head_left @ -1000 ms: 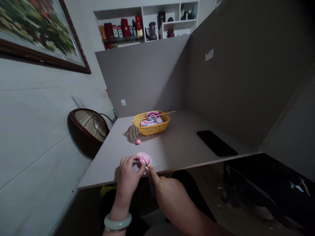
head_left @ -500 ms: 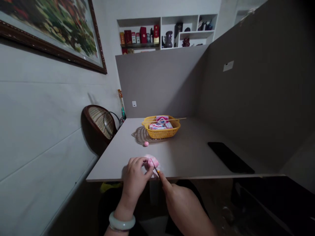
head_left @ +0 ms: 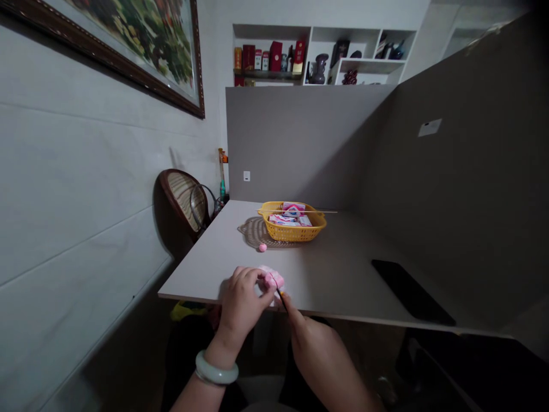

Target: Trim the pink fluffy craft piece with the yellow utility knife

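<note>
At the table's near edge, my left hand point(head_left: 245, 297) pinches a soft-looking pink lump point(head_left: 278, 279) between thumb and fingertips. A thin dark-bladed knife point(head_left: 281, 297) is gripped in my right hand point(head_left: 315, 346), its tip against the pink lump. Something yellow shows by the right fingertips, and the fingers hide most of the handle. Beneath the lump lies a crumpled whitish-pink wrapper point(head_left: 266, 269), partly covered by my left hand. A small pink ball point(head_left: 263, 248) rests farther back on the table.
A yellow plastic basket point(head_left: 295, 233) holds several pink-and-white packets point(head_left: 294, 209), with a thin stick point(head_left: 332, 212) across its rim. To the right lies a flat black object point(head_left: 412, 292). Grey panels point(head_left: 291, 143) border the table point(head_left: 193, 274); a wicker-backed chair point(head_left: 182, 200) stands left.
The camera has turned slightly, so the scene sits farther right in view. Both hands keep their hold on the pink lump and knife, with little visible movement between them.
</note>
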Demonstrator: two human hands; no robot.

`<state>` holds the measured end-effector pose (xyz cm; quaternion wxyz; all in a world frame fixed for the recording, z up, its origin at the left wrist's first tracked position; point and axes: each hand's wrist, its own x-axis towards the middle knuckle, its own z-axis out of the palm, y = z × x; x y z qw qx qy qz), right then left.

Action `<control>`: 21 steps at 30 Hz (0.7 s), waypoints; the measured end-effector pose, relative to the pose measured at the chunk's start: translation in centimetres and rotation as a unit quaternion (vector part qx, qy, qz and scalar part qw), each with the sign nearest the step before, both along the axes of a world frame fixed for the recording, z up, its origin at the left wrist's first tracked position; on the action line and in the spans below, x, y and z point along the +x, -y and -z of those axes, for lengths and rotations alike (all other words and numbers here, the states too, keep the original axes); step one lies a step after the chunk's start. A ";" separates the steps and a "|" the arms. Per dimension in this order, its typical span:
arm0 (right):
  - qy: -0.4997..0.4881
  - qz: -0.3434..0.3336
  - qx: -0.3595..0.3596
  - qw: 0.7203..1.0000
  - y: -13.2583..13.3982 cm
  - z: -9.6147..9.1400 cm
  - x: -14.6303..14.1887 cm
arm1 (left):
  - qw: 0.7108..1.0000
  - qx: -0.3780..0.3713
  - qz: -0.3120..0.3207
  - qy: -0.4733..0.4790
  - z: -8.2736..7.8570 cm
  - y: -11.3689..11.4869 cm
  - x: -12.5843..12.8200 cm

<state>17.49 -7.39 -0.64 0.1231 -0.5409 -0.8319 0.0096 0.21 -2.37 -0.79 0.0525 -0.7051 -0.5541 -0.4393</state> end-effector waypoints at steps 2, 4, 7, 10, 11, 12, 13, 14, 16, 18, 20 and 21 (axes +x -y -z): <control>-0.017 -0.010 0.004 1.000 -0.4 0.0 -0.2 | 1.000 0.001 -0.007 0.000 0.0 0.0 0.0; -0.024 -0.022 0.013 0.999 -0.4 0.3 0.1 | 1.000 -0.003 -0.007 0.000 0.0 0.1 -0.1; -0.011 -0.020 0.023 0.999 0.2 0.7 0.8 | 1.000 -0.009 0.000 -0.003 0.0 0.3 -0.1; -0.006 -0.018 0.015 1.000 0.9 0.8 1.2 | 1.000 -0.008 -0.007 -0.007 0.0 0.4 0.0; -0.009 -0.021 0.012 1.000 1.0 0.8 1.2 | 1.000 -0.005 -0.010 -0.008 0.0 0.5 0.0; -0.011 -0.024 0.009 1.000 1.0 0.8 1.1 | 1.000 -0.002 -0.013 -0.010 0.0 0.5 0.1; -0.013 -0.025 0.008 1.000 1.0 0.8 1.1 | 1.000 0.002 -0.016 -0.012 0.1 0.5 0.1; -0.016 -0.026 0.009 0.999 1.0 0.9 1.0 | 1.000 0.004 -0.019 -0.013 0.1 0.5 0.1; -0.027 -0.028 0.012 0.999 0.8 1.2 0.8 | 1.000 0.003 -0.025 -0.015 0.2 0.5 0.2; -0.046 -0.030 0.012 0.998 0.7 1.6 0.7 | 1.000 -0.001 -0.023 -0.016 0.3 0.4 0.1; -0.069 -0.028 0.008 0.997 0.7 2.0 0.7 | 1.000 -0.004 -0.015 -0.018 0.3 0.4 0.1; -0.078 -0.027 0.005 0.997 0.7 2.2 0.7 | 1.000 -0.003 -0.011 -0.018 0.3 0.4 0.1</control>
